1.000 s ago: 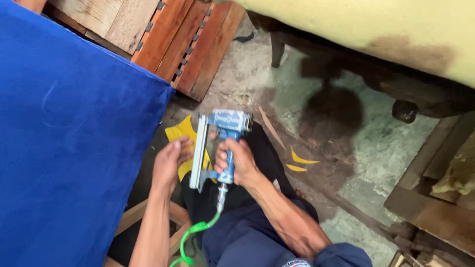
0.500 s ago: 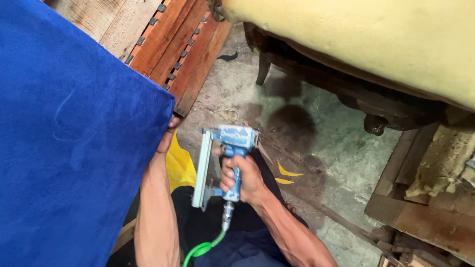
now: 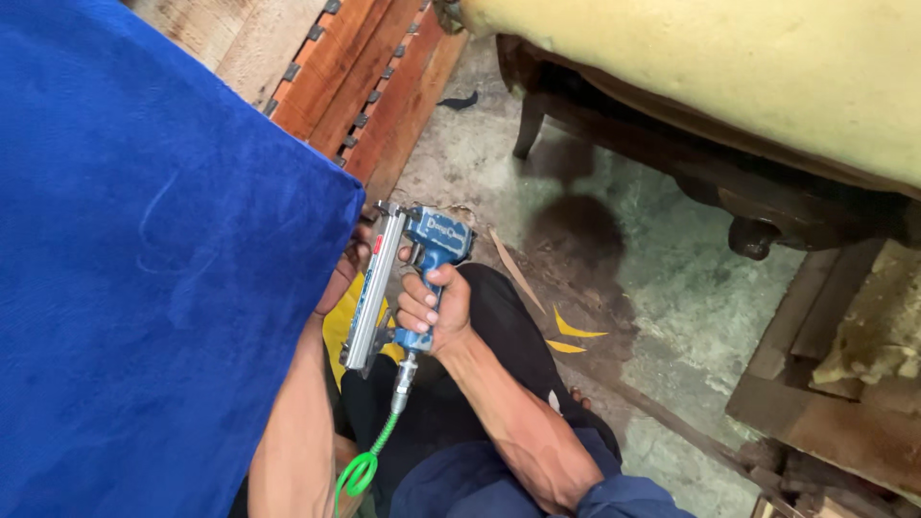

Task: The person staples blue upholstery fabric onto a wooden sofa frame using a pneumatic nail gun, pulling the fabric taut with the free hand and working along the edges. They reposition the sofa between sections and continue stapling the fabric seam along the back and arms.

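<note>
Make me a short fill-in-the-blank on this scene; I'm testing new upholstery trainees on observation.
1. The right hand grips a blue ____ by its handle.
2. The hose coiling from the tool's base is ____ in colour.
3. The left hand is partly tucked behind the edge of the ____ fabric.
4. The tool's nose points at the fabric's ____ edge.

Missing words: staple gun; green; blue; right

Yellow foam cushion (image 3: 729, 86) above dark wooden frame (image 3: 672, 163), concrete floor (image 3: 652, 278).

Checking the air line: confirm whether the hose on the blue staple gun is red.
No, the coiled hose under the blue pneumatic staple gun is bright green.
</note>
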{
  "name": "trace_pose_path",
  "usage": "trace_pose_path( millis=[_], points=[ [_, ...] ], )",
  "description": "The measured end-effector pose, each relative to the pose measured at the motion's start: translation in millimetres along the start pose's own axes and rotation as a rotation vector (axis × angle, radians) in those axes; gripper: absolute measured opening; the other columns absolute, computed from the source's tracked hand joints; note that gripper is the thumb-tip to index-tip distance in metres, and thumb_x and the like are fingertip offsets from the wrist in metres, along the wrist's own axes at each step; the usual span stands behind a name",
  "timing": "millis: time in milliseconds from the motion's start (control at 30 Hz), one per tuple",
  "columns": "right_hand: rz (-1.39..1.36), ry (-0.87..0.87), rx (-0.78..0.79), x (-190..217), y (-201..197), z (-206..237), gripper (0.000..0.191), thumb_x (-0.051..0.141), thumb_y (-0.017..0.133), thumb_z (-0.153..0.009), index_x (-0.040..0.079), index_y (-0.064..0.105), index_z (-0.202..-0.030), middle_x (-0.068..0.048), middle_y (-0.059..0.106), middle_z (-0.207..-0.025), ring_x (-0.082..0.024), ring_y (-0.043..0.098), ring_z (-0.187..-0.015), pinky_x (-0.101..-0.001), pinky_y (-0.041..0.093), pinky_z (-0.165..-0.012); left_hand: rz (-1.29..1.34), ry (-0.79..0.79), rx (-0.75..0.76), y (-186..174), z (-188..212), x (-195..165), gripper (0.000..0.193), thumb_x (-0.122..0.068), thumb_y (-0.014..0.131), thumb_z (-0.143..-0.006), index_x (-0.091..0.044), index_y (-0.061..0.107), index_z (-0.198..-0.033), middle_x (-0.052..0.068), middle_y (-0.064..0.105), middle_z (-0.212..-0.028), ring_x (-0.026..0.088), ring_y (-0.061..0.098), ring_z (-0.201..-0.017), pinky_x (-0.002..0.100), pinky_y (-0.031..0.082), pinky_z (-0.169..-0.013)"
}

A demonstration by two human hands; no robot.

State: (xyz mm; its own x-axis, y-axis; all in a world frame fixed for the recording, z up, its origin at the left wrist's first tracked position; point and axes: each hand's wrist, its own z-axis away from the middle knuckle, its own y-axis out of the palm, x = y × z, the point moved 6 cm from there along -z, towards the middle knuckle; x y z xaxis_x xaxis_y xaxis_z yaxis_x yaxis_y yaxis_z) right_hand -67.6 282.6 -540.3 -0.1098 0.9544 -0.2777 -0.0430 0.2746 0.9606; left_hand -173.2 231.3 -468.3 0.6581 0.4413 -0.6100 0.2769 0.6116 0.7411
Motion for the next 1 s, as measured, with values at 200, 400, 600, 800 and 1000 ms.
trace_pose_path(
  millis=[200,400,600,800,1000],
  points=[
    [0.106,-0.034,0.013,24.6,-8.0,25.1,0.038,0.021,0.052,-0.091,0.006,0.057,-0.125,0.001,0.040,-0.058,-0.013,0.040,-0.043,-0.0302,0.039,-0.042,0.222,-0.033,0.240,7.2,-12.1,8.5,0.042,-0.025,0.062,-0.100,0.000,0.062,-0.133,0.014,0.069,-0.116,0.024,0.060,-0.090,0.035,0.049,-0.077],
    [0.147,-0.049,-0.049,28.6,-14.2,36.2,0.038,0.020,0.051,-0.090,0.005,0.057,-0.125,0.000,0.042,-0.058,-0.013,0.040,-0.043,-0.0309,0.039,-0.042,0.295,0.224,0.214,-13.6,-19.2,5.1,0.018,-0.016,0.061,-0.106,-0.005,0.064,-0.120,0.008,0.066,-0.110,0.021,0.057,-0.096,0.032,0.046,-0.081],
    [0.134,0.007,-0.042,11.1,-12.5,25.5,0.039,0.019,0.051,-0.090,0.005,0.055,-0.126,-0.001,0.043,-0.059,-0.014,0.042,-0.045,-0.0316,0.041,-0.044,0.198,0.204,0.025,-1.8,-4.2,2.9,0.039,-0.028,0.058,-0.094,-0.005,0.061,-0.126,0.010,0.069,-0.123,0.026,0.063,-0.107,0.035,0.052,-0.076],
    [0.107,0.031,0.010,4.1,-6.5,24.8,0.039,0.019,0.051,-0.091,0.004,0.054,-0.128,-0.001,0.043,-0.060,-0.015,0.043,-0.045,-0.0320,0.042,-0.045,0.148,-0.025,0.236,18.3,0.7,4.5,0.049,-0.030,0.054,-0.109,0.003,0.055,-0.145,0.017,0.065,-0.122,0.028,0.061,-0.102,0.032,0.052,-0.074],
    [0.120,0.019,0.008,13.2,3.4,20.5,0.040,0.018,0.052,-0.092,0.004,0.054,-0.129,-0.001,0.044,-0.060,-0.014,0.043,-0.045,-0.0316,0.042,-0.045,0.376,0.113,0.263,-8.1,-18.1,1.4,0.025,-0.020,0.055,-0.104,-0.002,0.059,-0.121,0.011,0.057,-0.106,0.023,0.052,-0.094,0.029,0.047,-0.071]
  ],
)
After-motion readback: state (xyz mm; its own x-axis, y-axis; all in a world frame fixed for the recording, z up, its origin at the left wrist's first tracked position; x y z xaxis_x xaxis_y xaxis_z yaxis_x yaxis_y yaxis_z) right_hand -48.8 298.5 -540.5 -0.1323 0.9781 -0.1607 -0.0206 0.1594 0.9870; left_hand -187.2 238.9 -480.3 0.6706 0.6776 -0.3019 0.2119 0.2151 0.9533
